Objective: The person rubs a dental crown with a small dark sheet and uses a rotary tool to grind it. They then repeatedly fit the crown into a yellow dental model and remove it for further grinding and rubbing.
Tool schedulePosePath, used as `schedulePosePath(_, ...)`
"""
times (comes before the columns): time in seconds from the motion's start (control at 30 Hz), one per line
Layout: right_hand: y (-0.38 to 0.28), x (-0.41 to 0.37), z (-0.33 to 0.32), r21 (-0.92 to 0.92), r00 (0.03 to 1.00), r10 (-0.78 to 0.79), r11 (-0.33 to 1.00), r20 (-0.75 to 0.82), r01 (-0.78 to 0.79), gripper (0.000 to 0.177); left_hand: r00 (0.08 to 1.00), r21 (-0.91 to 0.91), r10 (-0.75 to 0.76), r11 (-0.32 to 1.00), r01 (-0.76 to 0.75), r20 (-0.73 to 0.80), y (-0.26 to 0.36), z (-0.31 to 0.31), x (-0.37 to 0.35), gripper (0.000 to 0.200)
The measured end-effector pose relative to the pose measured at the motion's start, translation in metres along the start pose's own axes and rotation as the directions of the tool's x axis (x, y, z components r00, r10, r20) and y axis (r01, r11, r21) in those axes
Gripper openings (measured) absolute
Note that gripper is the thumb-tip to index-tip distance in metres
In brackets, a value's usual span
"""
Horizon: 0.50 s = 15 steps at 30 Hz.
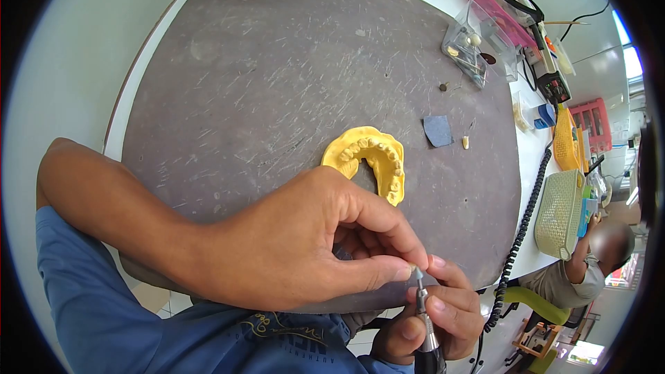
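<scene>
My right hand (454, 312) is wrapped round a rotary handpiece (428, 336) at the lower right, its small grey-blue bur (418, 274) pointing up. Between the thumb and index finger of my left hand (305, 242) is a small pale piece (413, 267), mostly covered by the fingertips. The bur meets or nearly meets this piece; contact cannot be made out. Just beyond my left hand lies a yellow dental cast (398, 159) with an arch of teeth, its near part hidden by the hand.
Right of the cast lie a dark sandpaper square (437, 131) and a tooth-like piece (465, 143). A clear box (478, 45) of small parts stands at the back right. A coiled black cord (516, 242) runs along the right edge, near a woven basket (560, 211). Another person (578, 273) sits farther right.
</scene>
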State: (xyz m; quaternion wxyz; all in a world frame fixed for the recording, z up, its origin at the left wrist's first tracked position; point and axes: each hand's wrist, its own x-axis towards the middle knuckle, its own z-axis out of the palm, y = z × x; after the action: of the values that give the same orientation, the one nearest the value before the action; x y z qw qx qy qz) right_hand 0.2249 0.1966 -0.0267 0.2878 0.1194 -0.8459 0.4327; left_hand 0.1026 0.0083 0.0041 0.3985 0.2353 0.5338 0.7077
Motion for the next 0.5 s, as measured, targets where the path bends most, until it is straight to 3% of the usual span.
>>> schedulePosePath(0.07,0.001,0.001,0.008,-0.011,0.999,0.01,1.0,-0.042,-0.01,0.038,1.0,0.004,-0.001,1.0,0.001,0.0,0.0,0.0,0.0,0.02)
schedulePosePath(0.13,0.003,0.007,0.021,0.225,0.918,0.082,0.974,-0.388,0.008,0.034,1.0,0.022,-0.003,1.0,0.003,-0.014,0.001,0.001,0.0,0.021)
schedulePosePath(0.17,0.003,0.008,0.016,0.223,0.917,0.076,0.975,-0.391,0.015,0.034,1.0,0.026,0.003,1.0,-0.003,-0.012,0.001,0.003,-0.001,0.021)
schedulePosePath(0.23,0.004,0.015,-0.001,0.378,0.935,0.232,0.918,-0.267,-0.12,0.041,1.0,0.013,0.002,1.0,-0.002,-0.029,0.004,0.003,-0.003,0.017)
schedulePosePath(0.27,0.0,0.021,-0.01,0.358,0.915,0.339,0.9,-0.218,-0.248,0.045,1.0,0.019,0.009,1.0,-0.009,-0.025,0.005,0.002,-0.003,0.017)
schedulePosePath(0.37,0.021,0.037,-0.035,0.603,0.886,0.459,0.725,-0.063,-0.333,0.039,0.994,0.142,0.098,0.985,-0.103,0.04,0.008,-0.002,-0.003,0.012)
schedulePosePath(0.5,0.035,0.05,-0.063,0.624,0.798,0.58,0.567,0.161,-0.538,0.03,0.979,0.017,0.2,0.98,-0.2,0.029,0.018,-0.009,0.002,0.011)
